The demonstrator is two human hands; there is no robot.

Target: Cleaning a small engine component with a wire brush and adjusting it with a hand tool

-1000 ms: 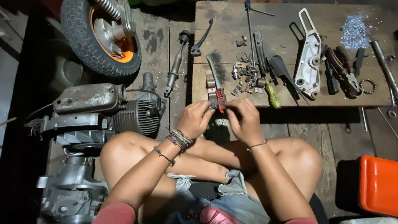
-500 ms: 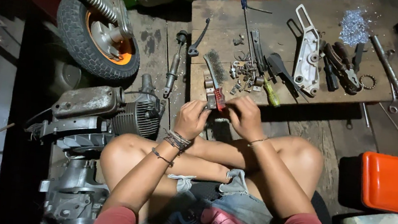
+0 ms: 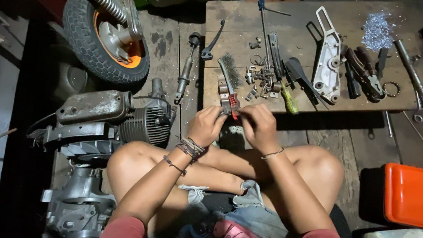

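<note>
Between both hands [image 3: 234,123], small metal part [image 3: 235,117]

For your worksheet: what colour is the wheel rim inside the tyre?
Orange, on the wheel rim, seen in the head view.

Single head-worn view, looked almost straight down from above. Faced forward over crossed legs toward the low wooden surface [image 3: 325,101] at the top of frame. Sat close over both hands, left hand [image 3: 207,126] and right hand [image 3: 259,127], mid-frame. Took in floor on both sides.
</note>
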